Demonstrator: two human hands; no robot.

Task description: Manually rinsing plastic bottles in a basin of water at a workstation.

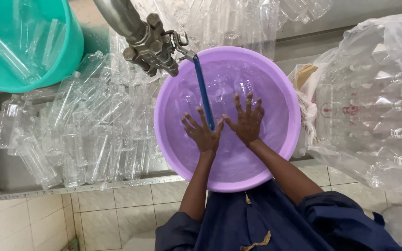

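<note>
My left hand (202, 134) and my right hand (246, 120) are both flat and wide, with the fingers spread, and they hold nothing. They lie side by side in the water of the purple basin (164, 139), with the palms down, and both forearms reach forward from my dark blue sleeves. Clear plastic bottles (231, 86) lie under the water just beyond my fingers. The blue handle (204, 95) of the metal valve (152, 46) hangs above, between my hands, close to my left fingers. I think I could knock this handle if I lift my left hand carelessly. The basin stands partly over the edge of the steel surface (5, 174), so pressing on the near rim may tip it. Many more bottles (84, 139) lie on the left, beside a green tub (73, 51), and a plastic bag of bottles (373, 107) is on the right.
</note>
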